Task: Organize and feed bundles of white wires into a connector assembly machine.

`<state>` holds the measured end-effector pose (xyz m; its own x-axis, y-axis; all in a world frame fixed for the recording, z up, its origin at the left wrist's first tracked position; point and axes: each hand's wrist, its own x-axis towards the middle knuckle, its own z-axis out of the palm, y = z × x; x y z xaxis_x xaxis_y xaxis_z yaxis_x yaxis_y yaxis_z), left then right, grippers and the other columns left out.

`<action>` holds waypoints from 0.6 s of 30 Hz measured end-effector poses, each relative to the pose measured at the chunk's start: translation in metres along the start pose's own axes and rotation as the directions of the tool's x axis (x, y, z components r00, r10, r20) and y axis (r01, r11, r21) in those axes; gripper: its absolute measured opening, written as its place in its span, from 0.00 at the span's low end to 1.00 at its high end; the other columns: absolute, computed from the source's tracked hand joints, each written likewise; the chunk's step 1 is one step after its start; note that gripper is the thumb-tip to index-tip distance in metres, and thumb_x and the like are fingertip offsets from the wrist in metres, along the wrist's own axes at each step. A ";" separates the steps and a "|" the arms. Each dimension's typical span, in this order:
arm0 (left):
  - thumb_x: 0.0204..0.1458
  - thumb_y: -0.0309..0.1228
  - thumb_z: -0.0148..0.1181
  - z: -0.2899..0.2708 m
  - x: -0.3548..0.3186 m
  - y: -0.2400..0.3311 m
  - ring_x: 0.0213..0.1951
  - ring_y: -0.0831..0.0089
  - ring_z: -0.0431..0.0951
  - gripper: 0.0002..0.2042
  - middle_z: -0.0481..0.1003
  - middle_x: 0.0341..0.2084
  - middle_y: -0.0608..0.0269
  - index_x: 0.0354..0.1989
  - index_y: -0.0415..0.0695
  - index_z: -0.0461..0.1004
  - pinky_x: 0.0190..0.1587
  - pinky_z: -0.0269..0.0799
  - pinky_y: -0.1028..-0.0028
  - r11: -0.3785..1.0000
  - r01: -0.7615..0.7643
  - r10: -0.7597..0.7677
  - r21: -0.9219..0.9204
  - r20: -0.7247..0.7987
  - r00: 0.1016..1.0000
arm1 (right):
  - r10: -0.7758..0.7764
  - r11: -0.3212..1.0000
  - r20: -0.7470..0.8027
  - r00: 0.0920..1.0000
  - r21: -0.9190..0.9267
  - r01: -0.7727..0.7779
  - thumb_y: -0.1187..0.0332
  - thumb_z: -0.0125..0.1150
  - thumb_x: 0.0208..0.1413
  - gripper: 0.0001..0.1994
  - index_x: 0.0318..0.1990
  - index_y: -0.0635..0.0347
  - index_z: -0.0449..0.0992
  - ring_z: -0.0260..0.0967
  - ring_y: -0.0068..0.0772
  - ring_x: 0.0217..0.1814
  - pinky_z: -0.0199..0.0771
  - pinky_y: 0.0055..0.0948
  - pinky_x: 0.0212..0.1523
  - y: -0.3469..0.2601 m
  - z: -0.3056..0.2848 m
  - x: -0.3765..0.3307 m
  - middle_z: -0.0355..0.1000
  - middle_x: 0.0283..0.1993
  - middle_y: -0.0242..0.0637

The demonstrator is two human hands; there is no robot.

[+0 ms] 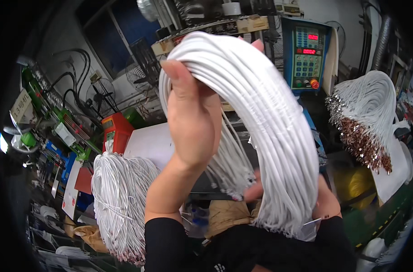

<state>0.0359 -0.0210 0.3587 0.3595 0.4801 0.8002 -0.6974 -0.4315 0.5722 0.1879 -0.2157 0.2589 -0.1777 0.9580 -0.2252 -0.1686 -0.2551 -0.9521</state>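
Note:
A thick bundle of white cables (279,109) arches in front of me, its cut ends hanging low near my chest. My left hand (193,118) grips the top of the arch, thumb on the near side and fingertips showing over the far edge. Lower down, my right hand (325,199) is wrapped behind the bundle's hanging part. Most of that hand is hidden by the cables; blurred fingers show on the other side. Behind the arch, thinner white strands (231,165) with small dark and pale ends run down beside those fingers.
A large bundle of white wires (122,199) hangs at left; another, with reddish-brown ends (363,136), lies at right. At the back stands a blue control box (308,56) with red displays. A red-orange device (115,129) sits by a pale board (149,143). Fans stand behind.

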 end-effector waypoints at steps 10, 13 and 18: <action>0.71 0.53 0.26 -0.230 0.097 -0.011 0.45 0.66 0.77 0.31 0.79 0.51 0.52 0.54 0.40 0.72 0.53 0.72 0.66 0.973 0.187 -0.137 0.133 -0.321 0.937 | -0.035 0.990 0.631 0.775 0.128 -0.060 0.61 0.77 0.44 0.43 0.67 0.67 0.61 0.72 0.36 0.58 0.73 0.35 0.56 0.148 -0.004 0.189 0.73 0.56 0.45; 0.67 0.61 0.28 -0.289 0.131 0.007 0.54 0.63 0.74 0.38 0.72 0.60 0.54 0.65 0.39 0.66 0.58 0.69 0.65 0.934 0.306 -0.196 0.187 -0.448 0.872 | -0.020 0.997 0.441 0.897 0.071 -0.013 0.62 0.76 0.45 0.36 0.61 0.69 0.69 0.73 0.27 0.49 0.75 0.30 0.50 0.138 0.029 0.233 0.75 0.52 0.39; 0.65 0.60 0.40 -0.303 0.066 0.013 0.56 0.61 0.74 0.37 0.70 0.62 0.53 0.68 0.37 0.61 0.60 0.68 0.65 0.911 0.350 -0.148 0.217 -0.621 0.770 | -0.037 0.926 0.302 0.953 0.370 -0.081 0.54 0.71 0.49 0.31 0.55 0.68 0.72 0.78 0.32 0.40 0.80 0.33 0.41 0.068 0.025 0.158 0.78 0.44 0.42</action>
<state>-0.1374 0.2364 0.3645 -0.0051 0.9077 0.4195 -0.3752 -0.3906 0.8406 0.1242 -0.0847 0.1641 -0.4558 0.8824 -0.1164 -0.5000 -0.3621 -0.7867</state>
